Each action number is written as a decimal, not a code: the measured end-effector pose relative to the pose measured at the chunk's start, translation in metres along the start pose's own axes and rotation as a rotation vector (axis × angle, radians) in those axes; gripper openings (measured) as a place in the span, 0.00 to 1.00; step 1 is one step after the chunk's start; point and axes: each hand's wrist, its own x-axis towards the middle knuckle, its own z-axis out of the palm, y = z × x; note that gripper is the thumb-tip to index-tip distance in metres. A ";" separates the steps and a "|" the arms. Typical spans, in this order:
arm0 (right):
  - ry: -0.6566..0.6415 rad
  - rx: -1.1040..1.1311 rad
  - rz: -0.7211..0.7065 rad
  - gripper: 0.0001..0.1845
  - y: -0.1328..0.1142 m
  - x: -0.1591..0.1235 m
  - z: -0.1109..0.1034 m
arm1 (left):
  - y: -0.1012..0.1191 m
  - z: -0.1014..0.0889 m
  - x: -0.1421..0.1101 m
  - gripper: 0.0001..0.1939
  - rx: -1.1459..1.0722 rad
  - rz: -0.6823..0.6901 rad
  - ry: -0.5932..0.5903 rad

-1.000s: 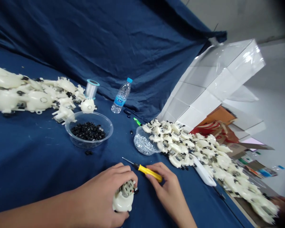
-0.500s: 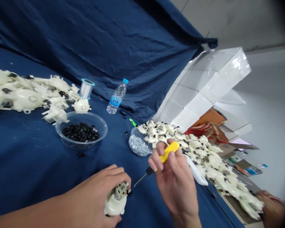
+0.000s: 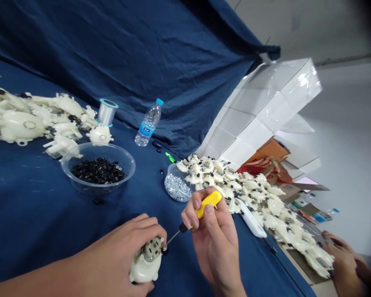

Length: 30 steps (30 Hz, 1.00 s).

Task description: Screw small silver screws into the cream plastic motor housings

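In the head view my left hand (image 3: 123, 251) is closed around a cream plastic housing (image 3: 145, 268) with a round metal motor end showing. A small black part (image 3: 165, 250) sits at the housing's right side. My right hand (image 3: 214, 239) grips a screwdriver (image 3: 209, 203) by its yellow handle. The screwdriver's thin shaft slants down left, and its tip meets the housing at the black part. Whether a screw sits under the tip is too small to tell. My left palm hides the housing's back.
Beyond my hands stand a clear bowl of black parts (image 3: 68, 175) and a small bowl of screws (image 3: 170, 190). Cream housings (image 3: 275, 206) lie piled at right, more (image 3: 24, 126) at left. A water bottle (image 3: 146, 128) and wire spool (image 3: 106, 115) stand behind. Another person's hand (image 3: 340, 255) is far right.
My right hand has moved left and slightly down, bringing the screwdriver tip from beside the housing onto its black part. The left hand keeps its hold. The view has shifted slightly.
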 end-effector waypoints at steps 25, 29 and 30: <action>0.057 -0.027 0.020 0.06 0.004 0.000 -0.009 | -0.023 0.007 0.019 0.17 0.010 0.024 -0.097; 0.051 -0.025 0.017 0.05 0.003 0.000 -0.007 | -0.026 0.009 0.022 0.17 0.015 0.056 -0.104; 0.043 -0.030 0.013 0.05 0.003 0.000 -0.006 | -0.023 0.007 0.022 0.17 0.016 0.052 -0.111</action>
